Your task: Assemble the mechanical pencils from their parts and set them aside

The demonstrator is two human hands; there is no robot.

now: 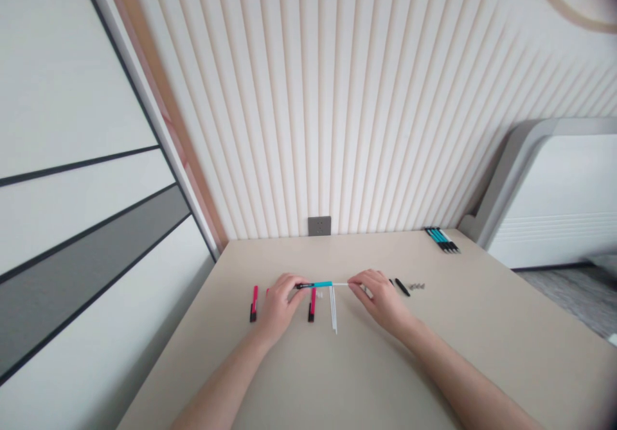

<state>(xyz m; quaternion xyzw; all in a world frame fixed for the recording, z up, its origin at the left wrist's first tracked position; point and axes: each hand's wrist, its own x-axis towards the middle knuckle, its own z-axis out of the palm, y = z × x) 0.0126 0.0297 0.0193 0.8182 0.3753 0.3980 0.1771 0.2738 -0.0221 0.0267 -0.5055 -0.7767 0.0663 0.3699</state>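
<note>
My left hand [280, 301] pinches the black end of a teal and black pen barrel [322, 284], held level above the table. From the barrel's right end runs a thin white pen refill [340, 284], its far end pinched by my right hand [380, 295]. How deep the refill sits in the barrel I cannot tell. Below them several more white refills [333, 311] lie side by side. A pink and black pen barrel [313, 304] lies beside my left fingers, and another pink barrel [254, 303] is further left. Small clear pieces [319, 295] lie near the middle.
Right of my right hand are black grip pieces [402, 287] and several small metal tips [417, 286]. A row of teal and black pens [442, 240] lies at the table's back right. A wall socket [319, 225] sits behind the beige table [299, 385].
</note>
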